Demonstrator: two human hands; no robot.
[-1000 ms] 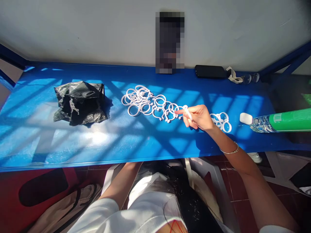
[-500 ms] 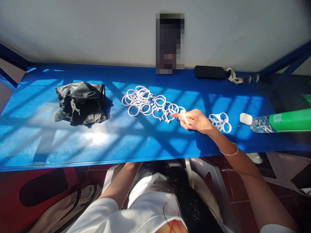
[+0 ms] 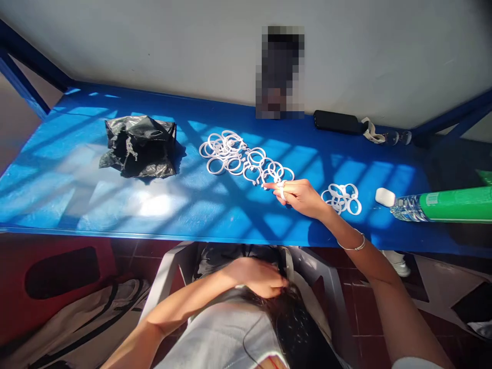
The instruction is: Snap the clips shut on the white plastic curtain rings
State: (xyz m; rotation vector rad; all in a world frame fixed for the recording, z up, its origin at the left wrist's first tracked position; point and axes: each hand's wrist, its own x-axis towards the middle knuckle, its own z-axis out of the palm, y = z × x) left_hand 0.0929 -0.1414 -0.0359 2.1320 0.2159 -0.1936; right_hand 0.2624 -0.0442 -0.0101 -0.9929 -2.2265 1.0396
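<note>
My right hand (image 3: 302, 196) rests on the blue table (image 3: 215, 215), fingers curled around a white plastic ring (image 3: 282, 190), index finger pointing at the near end of a big pile of white rings (image 3: 240, 158). A smaller cluster of white rings (image 3: 343, 198) lies just right of that hand. My left hand (image 3: 258, 277) lies in my lap below the table edge, fingers bent and resting against dark hair; nothing shows in it.
A crumpled black plastic bag (image 3: 139, 146) sits at the left of the table. A green-labelled water bottle (image 3: 438, 206) lies on its side at the right. A black case (image 3: 337, 122) and glasses (image 3: 388, 137) lie by the wall, beside a blurred upright object (image 3: 280, 72).
My right hand slid left and down onto the table toward the big ring pile, still holding a ring. The view tilted down, bringing my left hand in my lap into sight.
</note>
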